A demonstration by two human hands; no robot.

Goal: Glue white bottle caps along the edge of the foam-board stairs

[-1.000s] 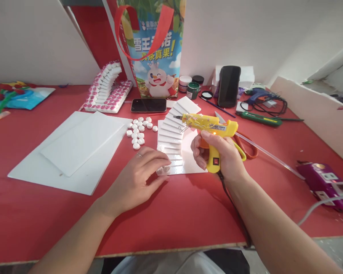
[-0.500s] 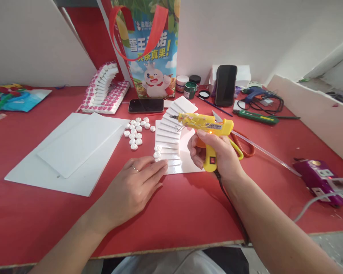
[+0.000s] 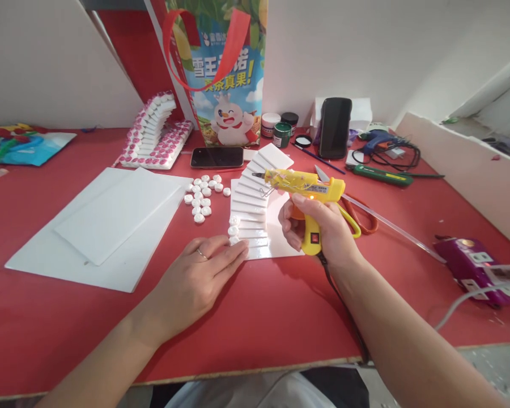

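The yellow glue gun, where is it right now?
In the head view the yellow glue gun is right of centre, gripped in the right hand, its nozzle over the white foam staircase, with orange-handled scissors just behind.

2 phones (image 3: 217, 157), 2 glue guns (image 3: 308, 185), 2 foam staircases (image 3: 255, 204). 3 paint pots (image 3: 283, 135) (approx.), 2 white boards (image 3: 97, 226). Loose white caps (image 3: 200, 195): too small to count.
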